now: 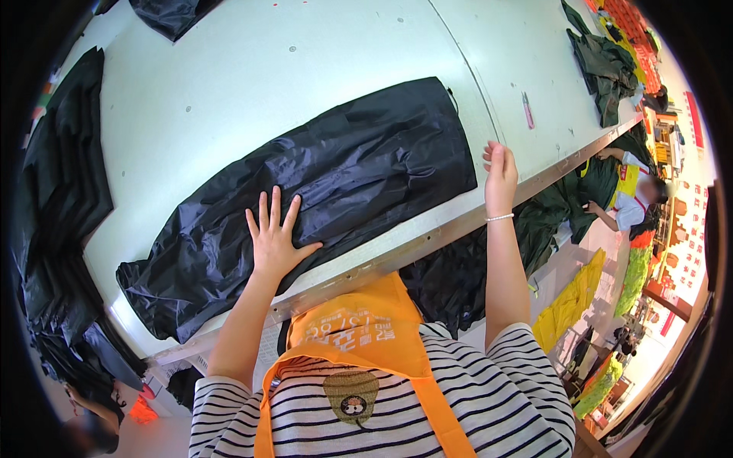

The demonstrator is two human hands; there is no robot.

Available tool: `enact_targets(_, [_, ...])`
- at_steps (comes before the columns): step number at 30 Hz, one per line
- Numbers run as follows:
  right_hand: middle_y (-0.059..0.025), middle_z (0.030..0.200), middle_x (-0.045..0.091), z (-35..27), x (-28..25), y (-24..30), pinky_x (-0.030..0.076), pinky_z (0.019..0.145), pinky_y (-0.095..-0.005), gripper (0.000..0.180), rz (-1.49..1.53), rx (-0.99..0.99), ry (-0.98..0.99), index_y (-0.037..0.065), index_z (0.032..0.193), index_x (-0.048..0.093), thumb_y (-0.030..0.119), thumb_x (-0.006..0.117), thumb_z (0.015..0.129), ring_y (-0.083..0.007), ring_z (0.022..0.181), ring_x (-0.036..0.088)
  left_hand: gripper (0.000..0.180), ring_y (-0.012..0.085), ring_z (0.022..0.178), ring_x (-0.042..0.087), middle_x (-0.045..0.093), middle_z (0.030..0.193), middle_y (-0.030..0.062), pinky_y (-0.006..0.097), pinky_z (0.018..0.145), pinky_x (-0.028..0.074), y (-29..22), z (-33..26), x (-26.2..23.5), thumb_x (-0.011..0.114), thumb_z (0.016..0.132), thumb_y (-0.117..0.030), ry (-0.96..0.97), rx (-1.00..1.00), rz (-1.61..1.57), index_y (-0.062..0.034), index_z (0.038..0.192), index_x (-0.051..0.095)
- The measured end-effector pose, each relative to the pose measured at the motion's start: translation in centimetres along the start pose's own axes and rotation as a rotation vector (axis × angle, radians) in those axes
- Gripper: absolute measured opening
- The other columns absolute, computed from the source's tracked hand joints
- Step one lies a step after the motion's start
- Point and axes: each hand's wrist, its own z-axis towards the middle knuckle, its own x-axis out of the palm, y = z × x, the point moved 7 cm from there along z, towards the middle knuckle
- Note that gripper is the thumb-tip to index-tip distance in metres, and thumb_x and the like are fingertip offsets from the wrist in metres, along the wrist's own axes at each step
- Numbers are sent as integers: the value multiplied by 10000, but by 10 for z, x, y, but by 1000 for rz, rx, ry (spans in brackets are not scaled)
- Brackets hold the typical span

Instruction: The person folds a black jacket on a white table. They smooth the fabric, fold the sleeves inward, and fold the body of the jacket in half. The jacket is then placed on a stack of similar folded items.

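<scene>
A piece of shiny black fabric (pixel 328 175), folded into a long shape with wrinkles, lies slantwise on the pale table. My left hand (pixel 273 238) rests flat on its near side with the fingers spread. Just beyond the fabric's right end, my right hand (pixel 500 177) is held over the table's near edge. Its fingers are curled in, and nothing shows in them. A thin black loop (pixel 452 95) sticks out at the fabric's far right corner.
Stacked black fabric (pixel 65 175) hangs over the table's left side. Pink-handled snips (pixel 527 111) lie to the right on the tabletop (pixel 366 49). Dark green garments (pixel 607 69) are piled at the far right. Another person (pixel 628 195) works with green fabric beyond the metal-trimmed edge.
</scene>
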Motion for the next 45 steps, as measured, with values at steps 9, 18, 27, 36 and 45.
enact_targets(9, [-208, 591, 566, 8, 56, -1, 420, 493, -478, 458, -665, -277, 102, 60, 638, 546, 430, 542, 907, -418, 570, 558, 1005, 360, 1416, 124, 171, 1537, 142, 611, 1092, 94, 1, 4, 5, 710, 594, -660, 20, 6, 14, -239, 1434, 352])
enact_targets(18, [-309, 1253, 472, 21, 63, -10, 364, 1009, -435, 946, -661, -86, 183, -97, 1308, 379, 478, 775, 669, -415, 1178, 458, 937, 363, 1412, 141, 194, 1525, 160, 575, 1107, 106, -19, 8, -29, 721, 637, -596, 23, -33, -71, -181, 1411, 392])
enact_targets(27, [-194, 1069, 642, 35, 87, -35, 482, 852, -327, 734, -263, 179, 528, -89, 1175, 532, 242, 854, 605, -274, 948, 626, 828, 344, 1429, 65, 95, 1553, 147, 628, 1082, 78, -95, 77, 19, 503, 788, -691, -82, 93, -104, -270, 1466, 283])
enact_targets(36, [-221, 836, 663, -63, 110, 222, 527, 709, -395, 440, -774, -313, 630, -68, 1043, 589, 203, 732, 728, -340, 775, 658, 740, 295, 1295, 414, 456, 1378, 158, 448, 1073, 289, -37, 59, -36, 584, 851, -495, 166, 90, -1483, -77, 1420, 361])
enact_targets(45, [-258, 857, 640, -236, 287, 178, 525, 667, -400, 855, -449, -440, 888, -149, 1359, 258, 348, 679, 805, -335, 694, 652, 547, 220, 1075, 551, 608, 1154, 122, 347, 938, 412, 100, -5, 24, 605, 882, -439, 91, -774, -1865, 7, 1196, 560])
